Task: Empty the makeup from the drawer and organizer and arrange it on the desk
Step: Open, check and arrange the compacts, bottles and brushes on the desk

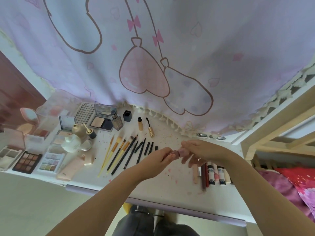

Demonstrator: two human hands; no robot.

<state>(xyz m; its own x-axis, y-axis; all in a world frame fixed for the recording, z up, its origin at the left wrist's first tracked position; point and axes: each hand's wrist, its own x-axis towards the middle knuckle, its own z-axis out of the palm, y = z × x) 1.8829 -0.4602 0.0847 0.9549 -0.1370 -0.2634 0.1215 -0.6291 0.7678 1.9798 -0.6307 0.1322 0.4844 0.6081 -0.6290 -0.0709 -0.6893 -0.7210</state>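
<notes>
Above the white desk (153, 183), my left hand (157, 156) and my right hand (198, 151) both hold one small pink makeup tube (178, 153); the left grips its body, the right pinches its mauve cap end. Several brushes and pencils (126, 154) lie in a row left of my hands. Lip products (213, 174) lie side by side under my right wrist. Eyeshadow palettes (39, 161) sit at the left front edge. An open mascara tube (140, 124) and its wand (150, 128) lie farther back.
A clear organizer (52, 109), compacts (100, 121), bottles (117, 120) and a white jar (71, 143) crowd the back left. A patterned curtain (162, 57) hangs behind the desk. A wooden bed frame (272, 126) and pink bedding (293, 186) stand to the right.
</notes>
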